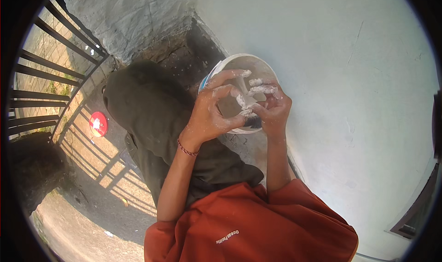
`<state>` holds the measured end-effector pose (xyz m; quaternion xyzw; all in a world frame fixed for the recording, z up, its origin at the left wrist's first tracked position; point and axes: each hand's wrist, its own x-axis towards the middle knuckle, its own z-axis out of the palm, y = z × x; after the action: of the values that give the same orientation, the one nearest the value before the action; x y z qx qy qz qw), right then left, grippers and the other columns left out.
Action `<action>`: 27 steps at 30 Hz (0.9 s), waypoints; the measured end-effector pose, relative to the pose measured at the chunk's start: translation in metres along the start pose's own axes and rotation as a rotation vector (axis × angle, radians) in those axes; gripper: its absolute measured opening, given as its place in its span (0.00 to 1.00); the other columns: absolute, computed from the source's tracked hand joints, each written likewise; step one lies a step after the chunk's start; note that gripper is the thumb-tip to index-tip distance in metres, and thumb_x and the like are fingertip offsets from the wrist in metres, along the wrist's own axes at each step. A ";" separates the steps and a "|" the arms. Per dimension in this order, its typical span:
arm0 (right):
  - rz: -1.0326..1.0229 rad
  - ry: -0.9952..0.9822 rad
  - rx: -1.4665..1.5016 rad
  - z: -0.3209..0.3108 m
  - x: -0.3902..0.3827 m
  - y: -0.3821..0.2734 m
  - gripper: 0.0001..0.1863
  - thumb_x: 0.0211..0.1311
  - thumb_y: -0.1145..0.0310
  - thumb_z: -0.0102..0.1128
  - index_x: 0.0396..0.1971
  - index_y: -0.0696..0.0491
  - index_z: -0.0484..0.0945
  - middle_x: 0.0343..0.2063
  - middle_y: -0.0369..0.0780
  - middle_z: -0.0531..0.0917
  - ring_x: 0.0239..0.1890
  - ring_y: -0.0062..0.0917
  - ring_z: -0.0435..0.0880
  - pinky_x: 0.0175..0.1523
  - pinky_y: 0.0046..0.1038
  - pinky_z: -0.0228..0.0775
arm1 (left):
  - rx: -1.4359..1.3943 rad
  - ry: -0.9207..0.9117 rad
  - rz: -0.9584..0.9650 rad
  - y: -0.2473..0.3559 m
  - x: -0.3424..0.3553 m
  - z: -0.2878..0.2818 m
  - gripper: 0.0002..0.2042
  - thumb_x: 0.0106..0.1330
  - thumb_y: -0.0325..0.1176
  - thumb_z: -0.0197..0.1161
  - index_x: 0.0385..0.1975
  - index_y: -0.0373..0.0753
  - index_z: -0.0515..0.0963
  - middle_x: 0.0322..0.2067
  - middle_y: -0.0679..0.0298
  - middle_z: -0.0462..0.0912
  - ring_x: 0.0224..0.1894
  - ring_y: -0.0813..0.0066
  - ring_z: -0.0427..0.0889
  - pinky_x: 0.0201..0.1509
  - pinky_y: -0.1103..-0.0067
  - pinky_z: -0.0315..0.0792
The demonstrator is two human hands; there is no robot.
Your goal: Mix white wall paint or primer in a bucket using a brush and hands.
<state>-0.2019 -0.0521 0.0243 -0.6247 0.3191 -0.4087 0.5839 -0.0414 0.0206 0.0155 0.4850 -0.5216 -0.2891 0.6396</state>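
A white bucket (pixel 251 61) with a blue patch on its side stands against the wall in front of me. My left hand (pixel 212 108) is over its left part, fingers curled and fingertips thick with white paste. My right hand (pixel 275 106) is over its right part, also curled and coated in paste. The fingertips of both hands come close together around pale, pasty material (pixel 245 91) above the bucket's opening; whether a solid item is inside it cannot be told. The bucket's contents are mostly hidden by my hands.
A pale painted wall (pixel 350 78) runs along the right, with a dark frame at the far edge. Rough masonry (pixel 133 18) is at the back. My dark-trousered leg (pixel 147 105) lies left of the bucket. A metal railing (pixel 60 73) and a red round object (pixel 98 129) on the concrete are at left.
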 end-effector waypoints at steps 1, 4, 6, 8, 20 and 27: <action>-0.007 -0.012 0.021 0.000 0.000 0.000 0.20 0.44 0.80 0.70 0.40 0.68 0.76 0.48 0.44 0.75 0.48 0.29 0.79 0.38 0.22 0.84 | 0.000 0.000 0.000 0.000 0.000 0.000 0.13 0.38 0.26 0.70 0.26 0.36 0.75 0.54 0.60 0.78 0.58 0.57 0.74 0.62 0.69 0.67; -0.043 -0.041 0.073 -0.001 0.002 0.003 0.19 0.43 0.85 0.69 0.40 0.68 0.78 0.48 0.46 0.75 0.46 0.29 0.81 0.35 0.20 0.85 | 0.047 -0.025 0.026 -0.004 -0.001 0.001 0.13 0.38 0.24 0.70 0.26 0.36 0.76 0.56 0.56 0.75 0.59 0.59 0.74 0.56 0.71 0.73; -0.045 -0.060 0.089 -0.002 0.003 0.003 0.19 0.43 0.85 0.69 0.39 0.68 0.79 0.48 0.46 0.75 0.46 0.29 0.80 0.35 0.21 0.86 | 0.056 -0.020 0.073 -0.006 -0.002 0.003 0.12 0.39 0.24 0.70 0.25 0.36 0.76 0.58 0.55 0.74 0.61 0.58 0.72 0.54 0.71 0.75; -0.047 -0.079 0.107 -0.003 0.004 0.002 0.18 0.44 0.84 0.69 0.39 0.68 0.79 0.48 0.46 0.75 0.46 0.29 0.80 0.36 0.21 0.86 | 0.063 -0.012 0.089 -0.006 -0.001 0.004 0.12 0.39 0.24 0.71 0.24 0.36 0.76 0.58 0.54 0.73 0.61 0.58 0.72 0.54 0.70 0.75; -0.026 -0.145 0.138 -0.004 0.007 0.004 0.15 0.49 0.79 0.69 0.39 0.67 0.79 0.47 0.47 0.76 0.46 0.28 0.80 0.36 0.22 0.86 | -0.033 0.084 0.074 -0.006 -0.001 0.007 0.10 0.37 0.24 0.71 0.20 0.37 0.77 0.59 0.55 0.72 0.62 0.56 0.70 0.55 0.69 0.74; 0.043 -0.045 0.220 -0.007 0.006 0.007 0.13 0.56 0.75 0.66 0.40 0.64 0.80 0.44 0.45 0.79 0.42 0.25 0.81 0.30 0.21 0.83 | -0.039 0.094 0.054 -0.006 0.000 0.008 0.11 0.37 0.25 0.70 0.25 0.37 0.82 0.58 0.58 0.75 0.61 0.58 0.71 0.52 0.71 0.77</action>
<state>-0.2045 -0.0612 0.0178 -0.5587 0.2725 -0.4144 0.6647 -0.0481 0.0156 0.0103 0.4713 -0.4980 -0.2588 0.6803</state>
